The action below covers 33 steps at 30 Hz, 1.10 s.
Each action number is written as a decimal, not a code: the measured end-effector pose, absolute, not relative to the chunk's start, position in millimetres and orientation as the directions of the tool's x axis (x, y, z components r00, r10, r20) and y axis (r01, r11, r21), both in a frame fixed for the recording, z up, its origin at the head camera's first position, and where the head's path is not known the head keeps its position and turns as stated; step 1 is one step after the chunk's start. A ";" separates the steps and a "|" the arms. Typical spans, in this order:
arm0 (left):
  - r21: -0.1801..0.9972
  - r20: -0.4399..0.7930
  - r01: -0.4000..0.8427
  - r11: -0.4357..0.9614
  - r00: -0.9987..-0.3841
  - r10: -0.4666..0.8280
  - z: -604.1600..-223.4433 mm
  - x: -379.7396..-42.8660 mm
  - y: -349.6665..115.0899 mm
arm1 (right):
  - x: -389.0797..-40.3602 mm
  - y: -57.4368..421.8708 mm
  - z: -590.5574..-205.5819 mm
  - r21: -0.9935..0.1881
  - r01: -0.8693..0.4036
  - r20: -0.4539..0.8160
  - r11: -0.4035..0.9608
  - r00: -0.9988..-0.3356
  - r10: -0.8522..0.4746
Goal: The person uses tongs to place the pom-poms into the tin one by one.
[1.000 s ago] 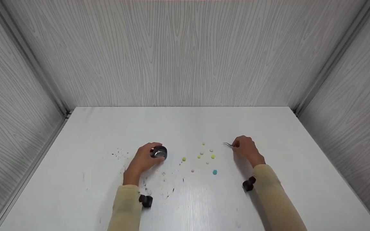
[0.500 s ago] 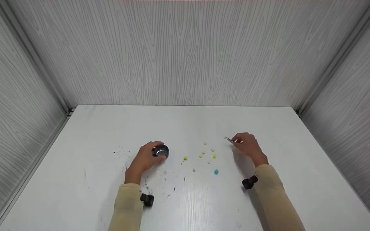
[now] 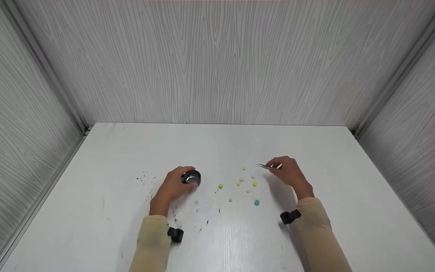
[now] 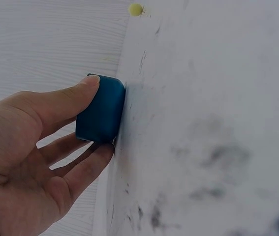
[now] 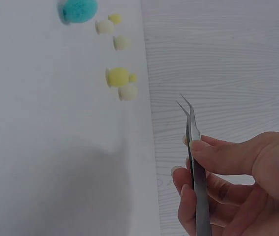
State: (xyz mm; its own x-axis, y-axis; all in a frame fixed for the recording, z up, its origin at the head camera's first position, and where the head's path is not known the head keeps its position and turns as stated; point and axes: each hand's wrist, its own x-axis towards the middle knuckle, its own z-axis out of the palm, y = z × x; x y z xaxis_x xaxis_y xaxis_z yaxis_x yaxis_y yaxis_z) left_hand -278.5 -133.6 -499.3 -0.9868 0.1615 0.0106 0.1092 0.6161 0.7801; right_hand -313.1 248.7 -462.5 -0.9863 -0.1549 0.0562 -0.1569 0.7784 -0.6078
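My left hand [image 3: 173,186] grips a small round cup [image 4: 101,112], thumb on one side and fingers on the other. Its outside looks blue in the left wrist view; the head view shows a dark rim and shiny inside. Steel tweezers [image 5: 201,199] with bent tips are pinched between thumb and fingers of my right hand [image 3: 287,172]. Their tips are slightly apart with nothing between them, above and right of the scattered small balls. Among these are a fuzzy teal pom-pom [image 5: 81,10], a yellow ball [image 3: 254,184] and several smaller pale ones.
A yellow-green ball [image 3: 220,186] lies right of the cup, closest to it. Dark specks and smudges [image 3: 145,177] mark the white table [image 3: 217,241] around the left hand. Grey wood-grain panels [image 3: 217,64] enclose the table at the back and sides.
My right hand first lifted slightly, then moved left with the tweezers, toward the balls. The left hand keeps its grip on the cup. The whole head view has shifted a little.
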 end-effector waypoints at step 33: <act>0.773 0.002 0.106 0.625 -0.986 0.164 -498.2 -278.5 -131.2 | -306.4 249.4 -466.7 -0.566 -0.203 0.088 0.799 -0.979 -0.186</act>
State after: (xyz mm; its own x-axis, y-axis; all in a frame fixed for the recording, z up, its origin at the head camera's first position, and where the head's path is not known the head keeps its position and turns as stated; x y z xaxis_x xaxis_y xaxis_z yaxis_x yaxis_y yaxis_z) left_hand -278.5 -131.2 -498.2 -0.9864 0.1643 0.0025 0.1062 0.6255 0.7730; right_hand -306.4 249.4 -466.7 -0.9786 -0.1859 0.0877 -0.2025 0.7992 -0.5660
